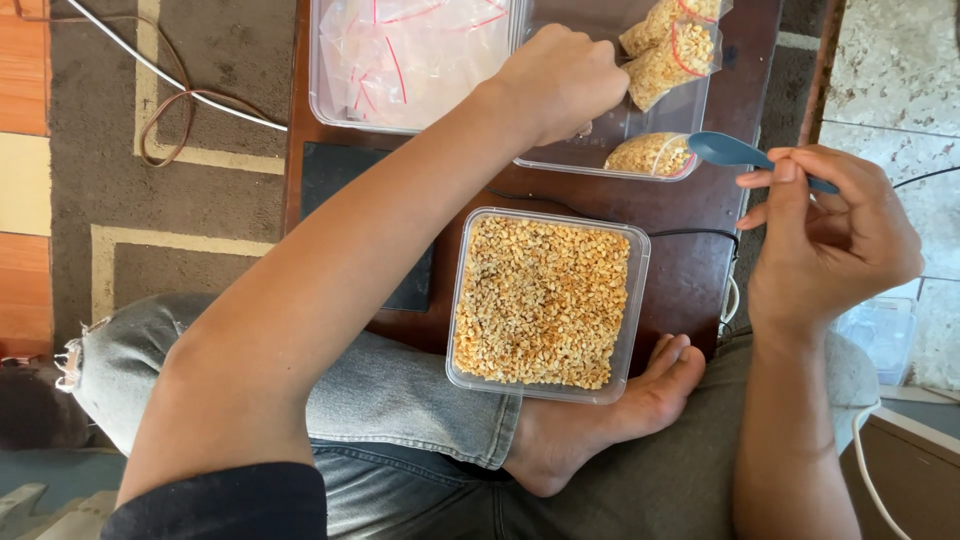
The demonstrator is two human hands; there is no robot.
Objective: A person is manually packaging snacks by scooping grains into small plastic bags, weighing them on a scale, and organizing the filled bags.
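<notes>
Left hand [560, 80]: you are curling it closed, gripping a small filled bag [670, 55] over the far clear tub [620, 165].
Right hand [830, 240]: you are pinching a blue spoon [735, 152], fingers partly folded.
Grain tub [545, 300]: sitting full by your foot.

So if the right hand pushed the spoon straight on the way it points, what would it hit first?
The right hand holds a blue spoon pointing left. Its bowl is already almost at the small filled bag lying in the clear tub, so probably that bag first, though height is hard to judge.
</notes>
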